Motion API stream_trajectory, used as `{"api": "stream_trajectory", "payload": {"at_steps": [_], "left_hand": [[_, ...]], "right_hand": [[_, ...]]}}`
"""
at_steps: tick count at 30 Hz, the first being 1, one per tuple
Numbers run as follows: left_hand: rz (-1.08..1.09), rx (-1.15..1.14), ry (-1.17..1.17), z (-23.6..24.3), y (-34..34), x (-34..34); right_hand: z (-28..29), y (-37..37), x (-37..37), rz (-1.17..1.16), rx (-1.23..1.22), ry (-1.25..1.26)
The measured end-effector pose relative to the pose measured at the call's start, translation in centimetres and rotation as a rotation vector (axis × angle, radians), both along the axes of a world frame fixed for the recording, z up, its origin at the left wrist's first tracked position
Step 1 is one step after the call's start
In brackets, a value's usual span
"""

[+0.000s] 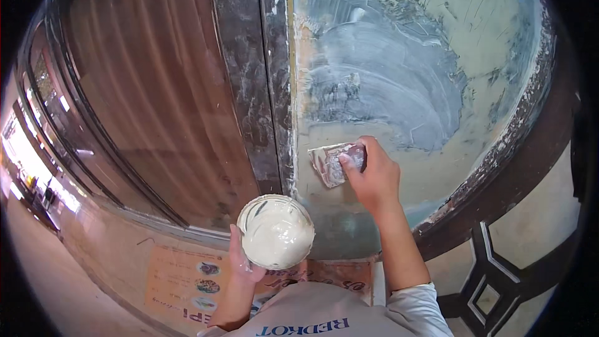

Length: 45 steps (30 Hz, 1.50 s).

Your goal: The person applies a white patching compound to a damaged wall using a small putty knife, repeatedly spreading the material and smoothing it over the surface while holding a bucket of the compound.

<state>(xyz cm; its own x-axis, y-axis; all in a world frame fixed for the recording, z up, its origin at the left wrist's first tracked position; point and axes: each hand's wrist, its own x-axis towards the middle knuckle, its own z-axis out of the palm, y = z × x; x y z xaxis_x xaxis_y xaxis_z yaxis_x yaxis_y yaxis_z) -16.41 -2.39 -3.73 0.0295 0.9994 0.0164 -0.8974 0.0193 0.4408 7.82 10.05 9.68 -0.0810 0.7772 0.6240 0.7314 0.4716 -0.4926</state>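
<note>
My left hand point(244, 261) holds a round tub point(276, 232) of creamy white paste from its side and underneath, at waist height. The tub's rim is smeared with paste. In my right hand point(377, 176) is a flat putty scraper point(331, 163), gripped between thumb and fingers, its face coated with pale paste. The scraper is at the lower part of a wall panel point(393, 75); whether its edge touches the surface I cannot tell. Pale greenish paste covers much of this panel, around a blue-grey patch with curved smears.
Left of the panel runs a dark, paste-spotted door frame point(274, 87), beside glass with a brown curtain point(150, 81) behind it. A printed sheet point(181, 281) lies on the floor below. Dark curved trim point(499, 193) borders the panel at right, above a patterned lower wall point(490, 274).
</note>
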Motion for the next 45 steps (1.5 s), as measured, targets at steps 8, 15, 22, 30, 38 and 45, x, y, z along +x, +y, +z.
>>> {"api": "stream_trajectory", "payload": {"at_steps": [8, 15, 22, 30, 38, 45], "left_hand": [[0.060, 0.010, 0.070, 0.2, 1.1, -3.3], [0.026, 0.010, -0.019, -0.1, 1.3, -4.5], [0.042, -0.005, 0.004, -0.1, 1.6, -4.6], [0.114, -0.005, 0.121, -0.5, 1.4, -4.7], [0.107, 0.003, 0.112, 0.1, 1.0, -4.8], [0.059, 0.013, 0.084, 0.2, 0.9, -4.9]], "right_hand": [[0.0, 1.3, -2.6, -0.124, 0.086, -0.172], [2.5, 1.1, -1.7, -0.349, 0.226, 0.013], [-0.5, 0.5, -2.3, -0.169, 0.153, -0.276], [1.8, 0.1, -3.5, -0.195, 0.241, -0.478], [7.0, 0.4, -3.0, -0.275, 0.490, -0.327], [5.8, -1.6, -3.1, -0.242, 0.319, -0.397]]}}
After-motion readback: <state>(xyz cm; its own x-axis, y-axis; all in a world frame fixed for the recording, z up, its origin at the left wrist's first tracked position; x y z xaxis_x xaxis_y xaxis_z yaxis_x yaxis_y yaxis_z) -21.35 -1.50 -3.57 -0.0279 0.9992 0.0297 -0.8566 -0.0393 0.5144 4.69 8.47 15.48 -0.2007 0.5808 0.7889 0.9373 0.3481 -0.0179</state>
